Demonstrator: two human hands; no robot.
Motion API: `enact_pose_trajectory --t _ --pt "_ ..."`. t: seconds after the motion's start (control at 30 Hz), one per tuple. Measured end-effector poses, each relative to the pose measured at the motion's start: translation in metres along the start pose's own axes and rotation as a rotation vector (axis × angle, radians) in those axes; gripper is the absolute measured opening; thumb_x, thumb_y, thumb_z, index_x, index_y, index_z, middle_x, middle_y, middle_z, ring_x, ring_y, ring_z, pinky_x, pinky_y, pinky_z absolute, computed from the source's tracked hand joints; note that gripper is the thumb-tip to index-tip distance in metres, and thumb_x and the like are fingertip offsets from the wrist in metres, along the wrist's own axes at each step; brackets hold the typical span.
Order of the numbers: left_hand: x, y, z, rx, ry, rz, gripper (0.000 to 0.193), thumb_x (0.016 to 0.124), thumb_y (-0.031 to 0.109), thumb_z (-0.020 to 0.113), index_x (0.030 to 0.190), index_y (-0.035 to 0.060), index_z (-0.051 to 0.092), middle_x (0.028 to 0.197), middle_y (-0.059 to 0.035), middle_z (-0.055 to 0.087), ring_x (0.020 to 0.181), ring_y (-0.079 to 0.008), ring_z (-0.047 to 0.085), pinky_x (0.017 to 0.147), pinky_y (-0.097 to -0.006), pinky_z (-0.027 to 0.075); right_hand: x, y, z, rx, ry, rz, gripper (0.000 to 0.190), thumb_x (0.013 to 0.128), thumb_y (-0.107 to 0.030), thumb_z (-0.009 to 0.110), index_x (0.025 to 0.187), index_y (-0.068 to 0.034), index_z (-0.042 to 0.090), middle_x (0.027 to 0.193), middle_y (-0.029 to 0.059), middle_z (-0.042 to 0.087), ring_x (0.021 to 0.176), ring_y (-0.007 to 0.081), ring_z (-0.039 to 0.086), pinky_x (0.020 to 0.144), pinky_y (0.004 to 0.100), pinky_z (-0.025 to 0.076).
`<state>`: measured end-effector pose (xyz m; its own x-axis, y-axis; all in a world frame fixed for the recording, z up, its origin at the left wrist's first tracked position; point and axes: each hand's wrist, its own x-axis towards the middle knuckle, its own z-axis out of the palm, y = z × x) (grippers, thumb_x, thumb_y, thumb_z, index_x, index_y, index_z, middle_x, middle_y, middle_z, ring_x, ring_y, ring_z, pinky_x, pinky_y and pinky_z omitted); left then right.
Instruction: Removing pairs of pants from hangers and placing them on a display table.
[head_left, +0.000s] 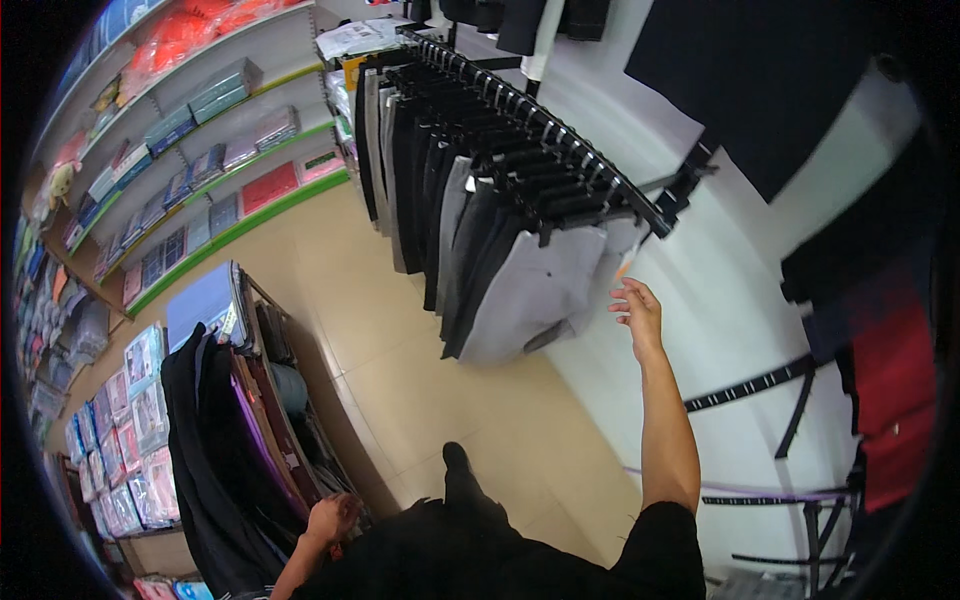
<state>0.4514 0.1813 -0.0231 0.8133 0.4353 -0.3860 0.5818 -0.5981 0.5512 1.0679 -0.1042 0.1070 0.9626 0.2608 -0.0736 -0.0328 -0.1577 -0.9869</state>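
My right hand (637, 311) is raised, its fingers apart with nothing in them. Just above its fingertips hangs a tag with an orange part (625, 266), and a gap seems to lie between them. Left of the hand, light grey shorts or trousers (525, 292) hang from a clip hanger at the near end of the black wall rail (600, 165). My left hand (334, 517) is low, beside a stand of folded garments (289, 442). Its fingers are curled and blurred, so whether they hold anything is unclear. Black trousers (214, 442) are draped over that stand.
More dark and grey trousers (420, 165) hang along the rail. Shelves (247, 206) with packaged textiles stand at the upper left. Plastic-wrapped packs (142, 427) lie left of the stand. Black display arms (750, 386) stick out from the right wall. Tiled floor (375, 390) runs between stand and rail.
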Motion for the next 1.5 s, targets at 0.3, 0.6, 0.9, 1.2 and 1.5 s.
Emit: enact_pose_trajectory --t 0.3,0.6,0.9,1.2,1.5 --pt "0.022 0.023 -0.014 0.062 0.047 -0.240 0.025 0.094 0.030 0.064 0.107 0.0108 0.073 0.105 -0.0171 0.072 0.098 -0.0381 0.069 0.087 -0.0478 0.056 0.207 0.022 0.029 0.496 -0.071 0.191 0.041 0.104 -0.046 0.056 0.122 -0.010 0.058 0.107 0.0063 0.069 0.093 0.0204 0.067 0.072 0.0305 0.049" --pt "0.027 0.052 -0.031 0.038 0.049 -0.271 0.025 0.094 0.027 0.064 0.110 0.0106 0.073 0.107 -0.0159 0.072 0.098 -0.0381 0.070 0.087 -0.0458 0.056 0.236 0.031 0.034 0.718 -0.081 0.149 0.029 0.102 -0.037 0.061 0.108 -0.008 0.060 0.093 0.0059 0.067 0.085 0.0204 0.064 0.079 0.0310 0.055" --pt "0.055 0.072 -0.055 0.138 0.036 -0.093 0.022 0.094 0.026 0.063 0.107 0.0093 0.069 0.103 -0.0159 0.071 0.097 -0.0386 0.069 0.084 -0.0466 0.057 0.195 0.001 0.063 0.669 -0.013 0.172 0.031 0.099 -0.042 0.066 0.097 -0.011 0.061 0.082 0.0041 0.068 0.073 0.0179 0.066 0.066 0.0281 0.048" --pt "0.113 0.146 -0.126 0.077 0.005 0.243 0.026 0.099 0.026 0.062 0.115 0.0065 0.067 0.108 -0.0166 0.069 0.101 -0.0363 0.068 0.087 -0.0458 0.057 0.066 0.002 0.125 0.780 -0.119 0.271 0.038 0.093 -0.041 0.067 0.110 -0.008 0.062 0.092 0.0114 0.070 0.082 0.0296 0.070 0.064 0.0291 0.051" --pt "0.201 0.231 -0.111 -0.675 0.156 0.318 0.051 0.104 0.040 0.058 0.131 -0.0038 0.059 0.123 -0.0178 0.068 0.114 -0.0262 0.065 0.098 -0.0365 0.052 -0.073 -0.044 0.213 0.895 -0.652 0.324 0.047 0.102 -0.044 0.055 0.129 -0.006 0.056 0.121 0.0203 0.068 0.116 0.0349 0.065 0.085 0.0346 0.053"
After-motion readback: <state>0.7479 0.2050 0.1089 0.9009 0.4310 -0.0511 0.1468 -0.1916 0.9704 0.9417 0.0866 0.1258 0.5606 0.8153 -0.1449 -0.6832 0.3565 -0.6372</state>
